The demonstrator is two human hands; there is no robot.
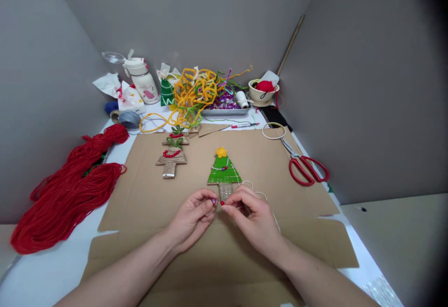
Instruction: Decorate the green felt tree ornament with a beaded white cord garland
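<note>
My left hand point(196, 218) pinches a small purple bead point(213, 200) between thumb and forefinger. Close beside it, the fingertips of my right hand point(254, 216) are closed at a red bead point(222, 203). A white string point(262, 195) loops behind my right hand; whether the red bead is threaded on it I cannot tell. Just beyond both hands lies a green Christmas tree ornament point(224, 172) with a yellow star top point(221, 152), a twine-wrapped trunk point(225, 190) and a few beads on a string across it.
Cardboard point(140, 209) covers the table. Two twine trees point(171, 157) lie left of centre, red yarn point(73, 204) far left, red-handled scissors point(304, 167) at right. Behind are tangled yellow yarn point(196, 92), a bead tray point(227, 111), a bottle point(144, 83) and a bowl point(262, 96).
</note>
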